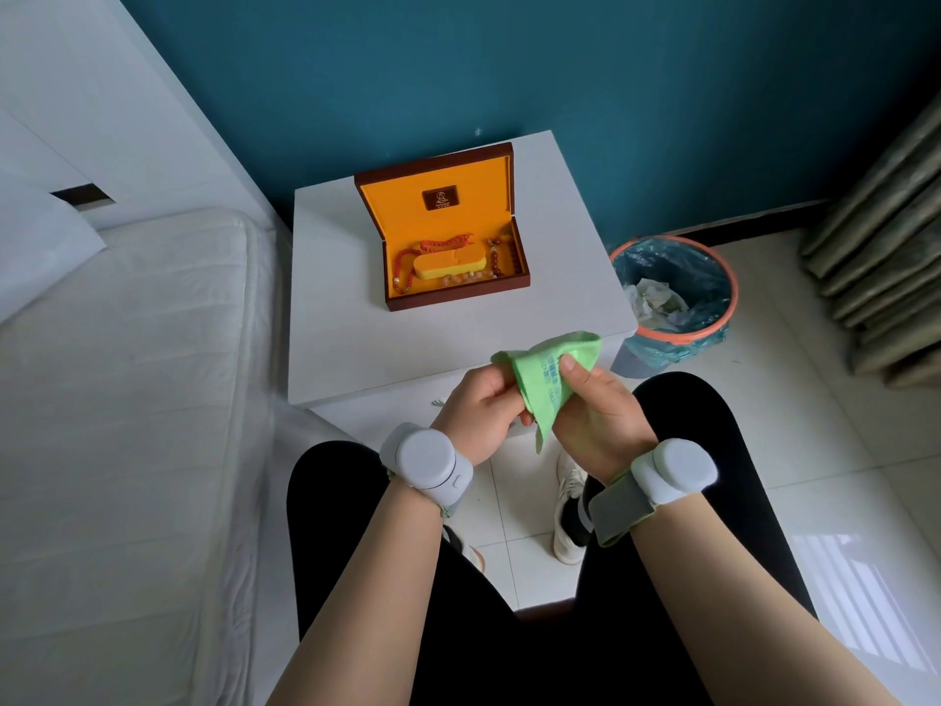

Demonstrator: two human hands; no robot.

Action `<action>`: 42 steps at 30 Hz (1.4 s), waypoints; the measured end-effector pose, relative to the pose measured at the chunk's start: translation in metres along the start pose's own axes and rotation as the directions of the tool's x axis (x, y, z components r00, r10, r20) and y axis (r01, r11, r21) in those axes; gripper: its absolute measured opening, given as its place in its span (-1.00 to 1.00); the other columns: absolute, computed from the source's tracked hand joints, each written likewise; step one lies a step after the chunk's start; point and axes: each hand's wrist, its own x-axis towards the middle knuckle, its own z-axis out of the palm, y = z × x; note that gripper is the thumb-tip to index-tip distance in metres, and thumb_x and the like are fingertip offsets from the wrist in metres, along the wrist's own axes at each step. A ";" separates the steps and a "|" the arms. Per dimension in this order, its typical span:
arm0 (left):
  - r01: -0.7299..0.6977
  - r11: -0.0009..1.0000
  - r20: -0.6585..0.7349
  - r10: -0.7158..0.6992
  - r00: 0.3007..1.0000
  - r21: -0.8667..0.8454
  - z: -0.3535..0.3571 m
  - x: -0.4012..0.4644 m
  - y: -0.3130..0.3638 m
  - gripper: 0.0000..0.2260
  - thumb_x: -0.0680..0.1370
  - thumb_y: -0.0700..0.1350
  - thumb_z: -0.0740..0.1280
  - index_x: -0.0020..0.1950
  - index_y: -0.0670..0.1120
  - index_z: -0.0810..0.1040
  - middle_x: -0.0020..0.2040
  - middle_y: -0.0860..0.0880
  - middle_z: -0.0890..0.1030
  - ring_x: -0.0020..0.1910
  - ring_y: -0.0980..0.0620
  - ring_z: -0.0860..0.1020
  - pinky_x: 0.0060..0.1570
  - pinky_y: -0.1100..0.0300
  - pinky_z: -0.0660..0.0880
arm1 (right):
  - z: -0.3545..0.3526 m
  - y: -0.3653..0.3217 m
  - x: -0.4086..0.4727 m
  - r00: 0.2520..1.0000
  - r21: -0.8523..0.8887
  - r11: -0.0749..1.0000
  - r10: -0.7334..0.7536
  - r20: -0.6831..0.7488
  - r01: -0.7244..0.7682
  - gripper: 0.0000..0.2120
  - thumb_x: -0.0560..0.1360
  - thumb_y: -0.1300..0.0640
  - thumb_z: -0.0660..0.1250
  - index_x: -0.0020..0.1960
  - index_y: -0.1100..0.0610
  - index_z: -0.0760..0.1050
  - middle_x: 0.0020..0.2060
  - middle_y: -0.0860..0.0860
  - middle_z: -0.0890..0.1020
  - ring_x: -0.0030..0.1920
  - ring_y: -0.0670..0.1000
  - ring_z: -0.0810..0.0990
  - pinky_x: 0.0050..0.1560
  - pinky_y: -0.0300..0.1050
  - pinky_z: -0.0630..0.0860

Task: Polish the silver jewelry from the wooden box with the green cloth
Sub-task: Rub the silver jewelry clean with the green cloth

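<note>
The wooden box (407,298) stands open on the white nightstand (351,349), its orange lining showing. Red and amber bead strings (407,262) lie around an orange cushion (448,265) inside it. No silver piece is visible in the box. In front of the nightstand's near edge both hands hold the green cloth (547,372). My left hand (481,405) grips its left side with curled fingers. My right hand (593,400) pinches it, thumb on top. Whatever the cloth wraps is hidden.
A bed with a white mattress (127,400) runs along the left. An orange-rimmed bin (672,293) with a blue liner sits on the tiled floor right of the nightstand. Curtains (886,257) hang at the far right. My knees in black trousers are below the hands.
</note>
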 end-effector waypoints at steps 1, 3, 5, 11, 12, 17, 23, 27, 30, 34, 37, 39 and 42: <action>0.011 1.000 -0.011 -0.011 1.000 -0.001 0.000 0.000 0.001 -0.83 0.37 -0.12 0.18 -0.28 -0.02 0.57 -0.36 -0.06 0.56 -0.31 -0.04 0.44 -0.16 0.03 0.38 | 0.001 0.002 -0.001 1.000 -0.006 1.000 0.015 0.007 -0.015 -0.62 0.33 -0.06 0.47 -0.12 0.27 0.59 -0.27 0.15 0.63 -0.33 0.06 0.59 -0.30 -0.12 0.52; 0.025 1.000 -0.020 -0.025 0.999 -0.011 -0.001 0.000 0.002 -0.77 0.36 -0.14 0.16 -0.23 0.07 0.60 -0.25 -0.20 0.59 -0.25 -0.06 0.48 -0.13 -0.05 0.45 | 0.003 0.004 -0.003 0.999 -0.008 1.000 0.024 0.023 -0.023 -0.65 0.25 -0.09 0.54 -0.20 0.19 0.64 -0.32 0.08 0.65 -0.34 0.01 0.59 -0.29 -0.17 0.52; 0.026 1.000 -0.013 -0.027 1.000 -0.013 -0.002 -0.001 0.002 -0.76 0.36 -0.15 0.16 -0.23 0.09 0.60 -0.24 -0.22 0.59 -0.24 -0.07 0.50 -0.09 -0.14 0.49 | 0.003 0.004 -0.004 1.000 0.002 1.000 0.020 0.009 -0.020 -0.74 0.32 -0.02 0.49 -0.22 0.19 0.64 -0.32 0.08 0.65 -0.35 0.02 0.59 -0.29 -0.17 0.53; 0.008 1.000 -0.013 -0.008 1.000 0.022 -0.001 -0.002 -0.002 -0.79 0.40 -0.08 0.19 -0.24 -0.20 0.51 -0.47 0.07 0.49 -0.36 -0.03 0.38 -0.19 0.07 0.33 | -0.001 0.003 0.000 1.000 0.018 1.000 0.004 -0.019 -0.004 -0.62 0.44 -0.01 0.27 -0.02 0.33 0.54 -0.18 0.21 0.62 -0.33 0.15 0.57 -0.30 -0.05 0.52; -0.004 1.000 -0.003 0.004 1.000 0.018 -0.002 -0.002 -0.002 -0.79 0.42 -0.07 0.19 -0.26 -0.19 0.51 -0.49 0.09 0.49 -0.35 -0.03 0.37 -0.17 0.08 0.33 | -0.002 0.002 0.001 1.000 0.027 1.000 -0.012 -0.006 0.012 -0.60 0.47 -0.01 0.22 0.02 0.32 0.54 -0.13 0.25 0.61 -0.35 0.17 0.56 -0.30 -0.04 0.52; -0.054 0.999 0.040 0.055 0.998 -0.007 -0.002 -0.003 0.000 -0.77 0.47 -0.04 0.17 -0.38 -0.02 0.44 -0.51 0.11 0.48 -0.35 -0.03 0.36 -0.14 0.08 0.32 | -0.008 -0.002 0.002 0.999 0.049 0.998 -0.046 0.024 0.044 -0.62 0.53 -0.04 0.15 0.06 0.21 0.59 -0.03 0.22 0.64 -0.28 0.16 0.59 -0.25 -0.04 0.52; -0.015 1.000 -0.009 0.015 1.000 0.004 0.000 0.000 -0.001 -0.82 0.36 -0.14 0.16 -0.33 -0.02 0.54 -0.49 0.10 0.51 -0.42 0.09 0.43 -0.22 0.14 0.37 | 0.000 0.006 -0.003 0.999 -0.012 1.000 0.029 0.028 -0.028 -0.66 0.30 -0.10 0.50 -0.19 0.19 0.64 -0.31 0.08 0.65 -0.33 0.02 0.59 -0.26 -0.15 0.53; 0.010 1.000 -0.011 -0.010 1.000 -0.004 -0.003 0.000 -0.003 -0.81 0.35 -0.15 0.15 -0.33 0.02 0.54 -0.49 0.10 0.51 -0.44 0.11 0.44 -0.25 0.16 0.38 | 0.004 0.006 -0.004 0.999 0.014 0.999 0.036 -0.023 -0.035 -0.74 0.44 0.04 0.30 -0.20 0.22 0.62 -0.31 0.09 0.65 -0.34 0.03 0.59 -0.27 -0.13 0.53; -0.004 1.000 -0.012 0.004 1.000 -0.003 -0.002 0.000 -0.006 -0.84 0.36 -0.09 0.19 -0.34 -0.10 0.50 -0.49 0.09 0.50 -0.39 0.00 0.40 -0.20 0.08 0.34 | 0.004 0.002 -0.001 0.997 0.019 0.999 0.041 -0.063 -0.040 -0.61 0.50 0.04 0.22 0.02 0.39 0.49 -0.11 0.27 0.58 -0.31 0.14 0.56 -0.29 -0.05 0.52; -0.055 0.997 0.035 0.057 0.998 -0.062 -0.001 -0.002 -0.006 -0.74 0.46 -0.06 0.18 -0.23 -0.24 0.50 -0.48 0.11 0.51 -0.37 0.05 0.42 -0.09 -0.01 0.41 | 0.002 -0.003 0.002 0.999 0.062 0.998 0.005 -0.046 -0.002 -0.57 0.52 -0.03 0.13 0.12 0.32 0.48 0.04 0.25 0.60 -0.37 0.16 0.55 -0.30 -0.01 0.51; -0.071 0.982 0.029 0.077 0.997 -0.176 0.002 -0.003 -0.002 -0.80 0.49 -0.07 0.19 -0.25 -0.08 0.54 -0.43 0.09 0.57 -0.35 0.11 0.50 -0.01 0.02 0.46 | -0.004 0.000 0.001 0.994 0.085 0.996 -0.006 -0.105 0.015 -0.58 0.52 -0.05 0.15 0.14 0.28 0.47 -0.01 0.18 0.64 -0.23 0.13 0.61 -0.09 0.08 0.50; -0.077 0.953 -0.016 0.076 0.997 -0.293 0.002 -0.005 0.001 -0.83 0.51 -0.10 0.20 -0.20 -0.04 0.56 -0.40 0.04 0.60 -0.32 0.07 0.55 -0.06 0.07 0.46 | -0.010 0.003 -0.001 0.988 0.111 0.993 -0.009 -0.155 0.027 -0.57 0.53 -0.04 0.13 0.20 0.27 0.43 0.04 0.18 0.62 0.01 0.15 0.60 0.12 0.08 0.45; -0.124 0.877 -0.109 0.082 0.991 -0.464 -0.003 -0.004 0.003 -0.82 0.58 -0.23 0.16 -0.11 -0.14 0.55 -0.36 -0.03 0.64 -0.28 0.00 0.61 -0.10 0.13 0.53 | -0.016 0.005 -0.004 0.980 0.173 0.984 -0.004 -0.197 0.039 -0.56 0.53 -0.03 0.14 0.27 0.24 0.42 0.17 0.20 0.56 0.20 0.14 0.53 0.16 0.01 0.46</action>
